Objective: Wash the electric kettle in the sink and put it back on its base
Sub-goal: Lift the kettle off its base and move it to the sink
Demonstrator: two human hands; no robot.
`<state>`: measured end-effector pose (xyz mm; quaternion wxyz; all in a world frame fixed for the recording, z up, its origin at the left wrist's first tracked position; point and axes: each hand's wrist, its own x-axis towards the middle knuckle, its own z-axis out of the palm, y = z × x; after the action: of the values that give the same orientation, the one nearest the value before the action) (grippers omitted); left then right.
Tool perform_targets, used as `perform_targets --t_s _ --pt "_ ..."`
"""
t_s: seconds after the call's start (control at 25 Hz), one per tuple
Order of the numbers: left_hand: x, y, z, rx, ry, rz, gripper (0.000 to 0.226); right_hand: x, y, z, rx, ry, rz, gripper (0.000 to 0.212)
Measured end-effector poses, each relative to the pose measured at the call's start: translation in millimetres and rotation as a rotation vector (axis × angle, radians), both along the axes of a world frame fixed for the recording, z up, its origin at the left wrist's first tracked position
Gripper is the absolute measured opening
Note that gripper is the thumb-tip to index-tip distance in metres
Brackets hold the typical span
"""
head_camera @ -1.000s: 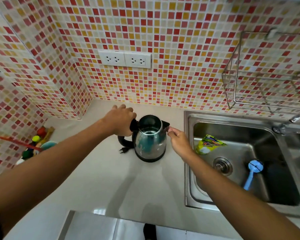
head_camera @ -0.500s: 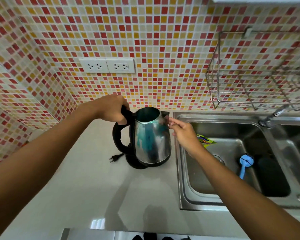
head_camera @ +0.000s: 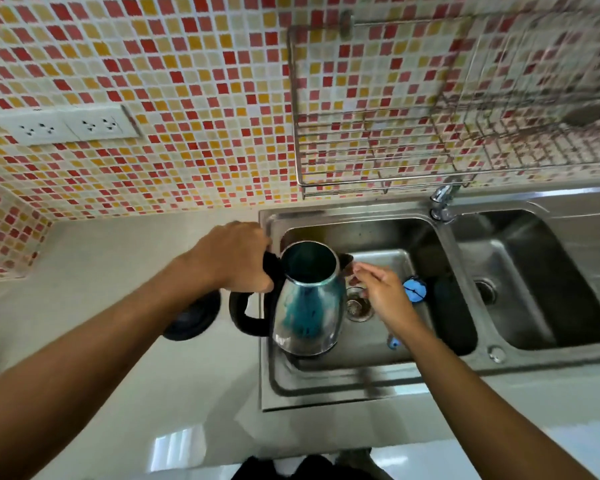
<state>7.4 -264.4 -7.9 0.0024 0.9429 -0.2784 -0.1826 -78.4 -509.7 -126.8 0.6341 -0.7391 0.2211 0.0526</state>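
Steel and open-topped, the kettle (head_camera: 307,299) hung over the left part of the sink (head_camera: 378,372), your left hand (head_camera: 236,258) wrapped tight around its black handle and your right hand (head_camera: 383,291) loosely curled beside the spout, holding nothing. Left of the sink, the black base (head_camera: 193,320) sat bare on the counter (head_camera: 118,358), so lifting off looked done; washing and the return remained, with no water seen at the tap (head_camera: 442,200).

shiny metal kettle (head_camera: 307,306), black plastic handle (head_camera: 246,315), brushed steel sink (head_camera: 371,386), glossy counter (head_camera: 174,393).
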Motion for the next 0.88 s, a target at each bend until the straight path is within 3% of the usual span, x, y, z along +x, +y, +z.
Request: perform_targets --t_s 0.12,0.32,0.48,0.56,0.68,0.8,0.88 --pt "-10 -50 -33 -0.019 0.066 0.062 0.043 -3 -57 -23 0.020 0.056 0.024 0.020" --pt "-24 -141 -98 0.038 -0.014 0.088 0.055 6 -149 -69 -0.052 0.141 0.066 0.025" --pt "-18 -182 -150 0.133 -0.041 0.106 0.067 47 -210 -99 -0.206 0.075 -0.097 0.015" --pt "-12 -197 -172 0.166 -0.049 0.131 0.067 70 -233 -104 -0.298 0.060 -0.215 0.031" --pt "-2 -217 -195 0.149 -0.063 0.173 0.064 104 -256 -101 -0.402 0.039 -0.315 0.038" --pt "4 -230 -210 0.129 -0.105 0.191 0.060 135 -268 -101 -0.405 0.026 -0.377 0.054" --pt "7 -238 -217 0.119 -0.120 0.193 0.058 145 -273 -106 -0.475 0.043 -0.376 0.047"
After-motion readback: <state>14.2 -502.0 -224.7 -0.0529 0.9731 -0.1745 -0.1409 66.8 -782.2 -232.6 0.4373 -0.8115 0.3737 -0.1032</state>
